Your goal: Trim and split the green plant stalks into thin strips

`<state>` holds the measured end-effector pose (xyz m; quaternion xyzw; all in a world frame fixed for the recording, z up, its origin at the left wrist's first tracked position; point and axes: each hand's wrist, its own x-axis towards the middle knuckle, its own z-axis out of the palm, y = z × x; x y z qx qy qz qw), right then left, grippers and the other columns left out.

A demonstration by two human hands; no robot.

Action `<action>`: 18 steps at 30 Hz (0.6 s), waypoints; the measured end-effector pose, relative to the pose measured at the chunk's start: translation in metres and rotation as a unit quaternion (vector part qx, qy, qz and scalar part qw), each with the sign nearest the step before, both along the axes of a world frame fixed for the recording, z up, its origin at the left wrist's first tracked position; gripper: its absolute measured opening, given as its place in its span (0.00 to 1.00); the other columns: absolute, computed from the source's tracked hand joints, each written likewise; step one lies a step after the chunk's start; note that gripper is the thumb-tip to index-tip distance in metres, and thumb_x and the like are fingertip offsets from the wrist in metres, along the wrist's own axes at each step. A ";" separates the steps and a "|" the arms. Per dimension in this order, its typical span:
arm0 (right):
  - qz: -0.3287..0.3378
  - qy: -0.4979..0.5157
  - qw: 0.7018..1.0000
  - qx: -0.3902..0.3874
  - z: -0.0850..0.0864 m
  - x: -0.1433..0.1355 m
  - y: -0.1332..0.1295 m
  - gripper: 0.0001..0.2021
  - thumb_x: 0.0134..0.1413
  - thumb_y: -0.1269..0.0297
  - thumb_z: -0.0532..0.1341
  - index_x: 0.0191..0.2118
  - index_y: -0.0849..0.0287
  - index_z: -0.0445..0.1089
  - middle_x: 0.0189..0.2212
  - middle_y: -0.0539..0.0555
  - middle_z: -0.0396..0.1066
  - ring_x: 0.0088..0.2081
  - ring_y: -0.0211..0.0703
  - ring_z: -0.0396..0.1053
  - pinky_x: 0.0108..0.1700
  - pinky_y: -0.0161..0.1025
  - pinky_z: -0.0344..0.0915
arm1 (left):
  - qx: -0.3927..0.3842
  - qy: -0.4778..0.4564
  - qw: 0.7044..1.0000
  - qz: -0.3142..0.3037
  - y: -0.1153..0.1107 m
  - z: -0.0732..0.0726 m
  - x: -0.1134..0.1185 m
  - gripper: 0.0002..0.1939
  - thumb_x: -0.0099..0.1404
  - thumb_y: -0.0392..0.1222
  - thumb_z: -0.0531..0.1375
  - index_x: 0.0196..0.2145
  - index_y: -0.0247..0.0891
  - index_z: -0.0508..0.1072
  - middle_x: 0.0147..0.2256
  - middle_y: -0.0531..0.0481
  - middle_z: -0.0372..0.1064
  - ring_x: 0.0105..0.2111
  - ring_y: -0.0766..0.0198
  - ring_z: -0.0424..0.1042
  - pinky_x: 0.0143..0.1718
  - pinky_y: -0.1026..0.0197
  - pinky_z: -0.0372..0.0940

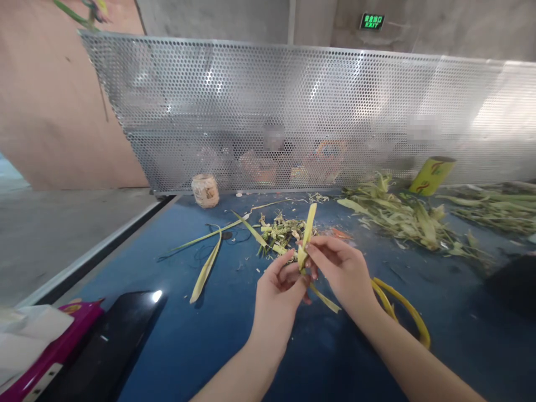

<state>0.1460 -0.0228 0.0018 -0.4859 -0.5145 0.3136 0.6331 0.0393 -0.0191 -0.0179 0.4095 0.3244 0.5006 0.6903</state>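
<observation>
Both my hands are together over the middle of the blue table, working on a folded, yellow-green leaf strip [309,226]. My left hand [278,285] pinches the lower, folded part between thumb and fingers. Just above, my right hand [337,268] closes its thumb and fingertips on the same strip from the right. One end stands upright above the fingers, while a narrower tail hangs below them to the right. Fingers hide part of the fold. Right behind my hands lies a small heap of cut leaf scraps [280,234].
Loose leaf strips [206,273] lie left, near a pale fibre-wrapped jar [205,191]. At right are a leaf heap [402,218], a yellow-green cylinder [432,176] and a yellow loop [412,304]. A perforated metal panel [251,89] borders the back; a glossy black object [121,335] lies front left.
</observation>
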 end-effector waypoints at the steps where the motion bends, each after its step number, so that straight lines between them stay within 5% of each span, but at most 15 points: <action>1: 0.010 -0.003 1.000 -0.002 0.000 0.000 0.000 0.06 0.44 0.62 0.61 0.25 0.60 0.68 0.15 0.47 0.64 0.15 0.32 0.59 0.17 0.30 0.62 | -0.003 0.003 1.000 0.003 0.000 0.001 0.000 0.23 0.48 0.35 0.64 0.44 0.30 0.68 0.26 0.48 0.71 0.24 0.69 0.66 0.19 0.69 0.60; 8: -0.031 -0.100 0.991 0.080 -0.012 0.001 0.002 0.09 0.50 0.67 0.56 0.40 0.56 0.64 0.29 0.50 0.67 0.24 0.35 0.67 0.21 0.30 0.65 | -0.014 0.004 0.999 0.029 -0.001 0.004 0.000 0.19 0.47 0.41 0.66 0.36 0.30 0.70 0.19 0.55 0.65 0.19 0.72 0.62 0.17 0.70 0.58; 13: -0.076 -0.257 0.941 0.206 -0.014 0.004 -0.003 0.25 0.52 0.73 0.55 0.55 0.50 0.54 0.37 0.53 0.65 0.28 0.34 0.65 0.26 0.32 0.66 | -0.009 0.038 0.998 0.043 -0.001 0.004 -0.001 0.21 0.45 0.44 0.66 0.35 0.31 0.68 0.21 0.54 0.67 0.13 0.75 0.57 0.11 0.69 0.55; 18: -0.092 -0.306 0.911 0.261 -0.009 0.008 -0.007 0.25 0.52 0.75 0.55 0.55 0.47 0.55 0.38 0.53 0.64 0.26 0.33 0.63 0.24 0.33 0.66 | 0.002 0.065 0.997 0.037 -0.002 0.003 -0.001 0.19 0.46 0.44 0.65 0.35 0.33 0.68 0.21 0.54 0.66 0.14 0.73 0.59 0.11 0.70 0.56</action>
